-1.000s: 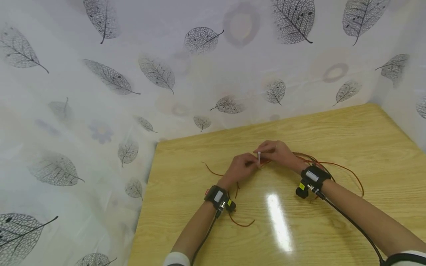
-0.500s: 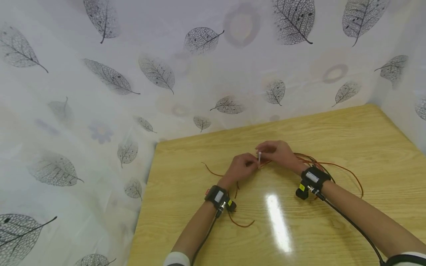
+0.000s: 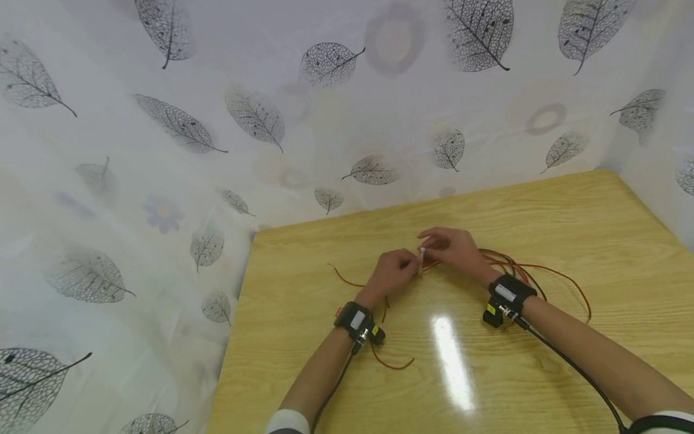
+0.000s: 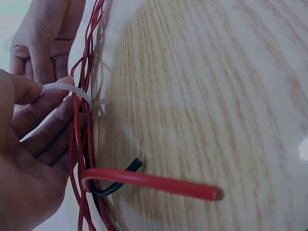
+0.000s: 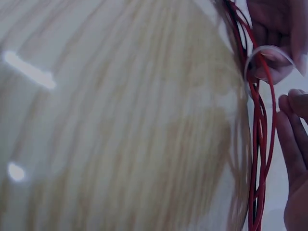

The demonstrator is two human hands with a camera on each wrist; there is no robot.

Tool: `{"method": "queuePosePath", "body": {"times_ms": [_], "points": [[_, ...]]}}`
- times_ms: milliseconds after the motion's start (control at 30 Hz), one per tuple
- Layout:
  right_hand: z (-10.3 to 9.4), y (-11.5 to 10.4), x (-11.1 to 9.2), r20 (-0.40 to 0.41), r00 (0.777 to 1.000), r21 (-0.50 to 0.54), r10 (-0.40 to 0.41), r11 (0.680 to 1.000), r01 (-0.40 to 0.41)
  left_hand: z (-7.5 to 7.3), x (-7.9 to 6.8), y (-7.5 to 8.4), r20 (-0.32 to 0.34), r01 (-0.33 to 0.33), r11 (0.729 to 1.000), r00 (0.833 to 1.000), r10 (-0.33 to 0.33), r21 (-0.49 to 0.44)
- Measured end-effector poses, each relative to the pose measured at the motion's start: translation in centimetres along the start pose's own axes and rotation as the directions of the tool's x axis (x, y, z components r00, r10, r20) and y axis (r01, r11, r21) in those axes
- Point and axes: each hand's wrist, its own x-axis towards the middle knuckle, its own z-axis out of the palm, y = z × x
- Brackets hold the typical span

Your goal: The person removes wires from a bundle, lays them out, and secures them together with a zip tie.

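Note:
A white cable tie (image 4: 65, 87) loops over a bundle of red and black wires (image 4: 82, 125). Thumb and index finger of my left hand (image 4: 29, 139) pinch one side of the tie, while other left fingers lie behind the bundle. My right hand (image 3: 452, 248) is close against the tie's upper end in the head view, its index finger raised apart from the thumb. In the right wrist view, the right fingertips (image 5: 284, 104) sit just beside the loop; whether they hold its end is unclear. The tie's far end passes out of that view.
Loose wire ends (image 3: 393, 366) lie on the wood-grain table (image 3: 303, 337) near the left wrist. More wires (image 3: 564, 278) curve across it behind the right wrist. A leaf-patterned sheet (image 3: 336, 120) stands along the table's back and left edges.
The right index finger has lifted slightly away from the thumb and the tie's upper end. The tie has tilted a little, and the left hand has barely moved.

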Motion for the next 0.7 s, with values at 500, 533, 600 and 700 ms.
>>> {"method": "queuePosePath", "body": {"times_ms": [500,533,600,700], "points": [[0.6,-1.2,-0.6,-0.058,0.973,-0.184,-0.224,0.96,0.211,0.0,0.1,-0.2,0.014,0.028,1.0,1.0,-0.028,-0.008],[0.6,-1.1,-0.6,-0.058,0.971,-0.18,-0.23,0.959,0.217,0.0,0.2,-0.3,0.012,0.023,1.0,1.0,-0.023,-0.002],[0.5,-0.8,-0.6,-0.045,0.972,-0.162,-0.233,0.961,0.223,0.0,0.2,-0.4,0.009,0.008,1.0,1.0,-0.008,0.007],[0.5,-0.3,-0.6,0.002,0.978,-0.087,-0.21,0.974,0.209,0.0,0.3,-0.5,0.006,-0.013,1.0,1.0,0.013,0.02]]}}
